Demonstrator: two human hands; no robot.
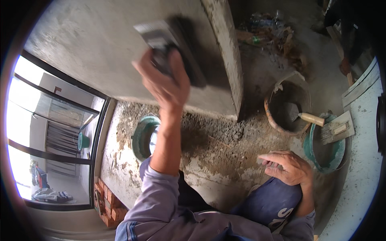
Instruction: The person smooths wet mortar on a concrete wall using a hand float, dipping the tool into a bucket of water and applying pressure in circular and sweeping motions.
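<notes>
My left hand (167, 82) is closed round the handle of a plastering trowel (189, 60), whose flat blade lies close against the grey plastered wall (100, 52). Motion blurs both the trowel and the fingers. Over on the right, my right hand (288, 166) rests on my bent knee, its fingers loosely bent and holding nothing. Beyond it is a worn bucket (270, 114) with a pointing trowel (309, 118) lying in it, wooden handle over the rim. Beside that, a flat float (341, 127) lies across a green bucket (309, 150).
Another green bucket (136, 138) stands below the wall, partly behind my left forearm. Mortar crumbs cover the floor (225, 140). Red bricks (108, 205) are stacked near the framed window (52, 156) at left. The wall ends at a rough edge (227, 52); rubbish (281, 44) lies beyond.
</notes>
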